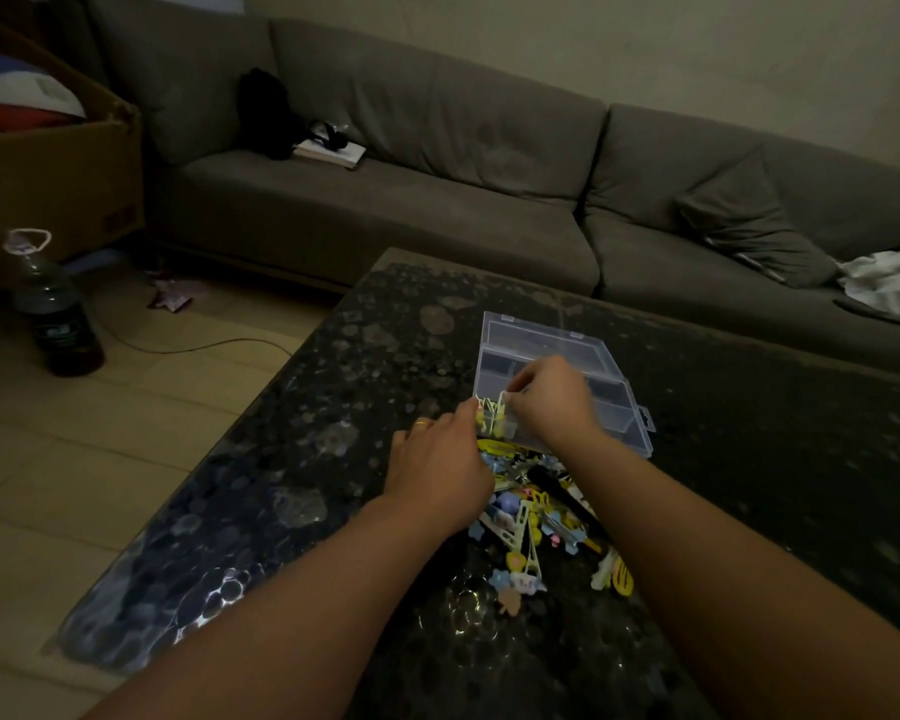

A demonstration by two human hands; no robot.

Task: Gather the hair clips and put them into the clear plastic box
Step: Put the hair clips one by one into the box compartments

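A clear plastic box (614, 387) lies open on the dark table, its lid tilted back toward the sofa. My right hand (552, 397) hovers over the box's near left corner and pinches a pale yellow hair clip (502, 407). My left hand (437, 470), a ring on one finger, reaches to the same corner and pinches another yellow clip (481, 415) at its fingertips. A pile of colourful hair clips (531, 517) lies on the table just in front of the box, between my forearms, partly hidden by them.
The dark speckled table (333, 459) has its left edge beside a tiled floor. A grey sofa (437, 163) runs behind it with a cushion, a book and white cloth. A dark bottle (58, 319), a cable and a cardboard box (58, 168) are at left.
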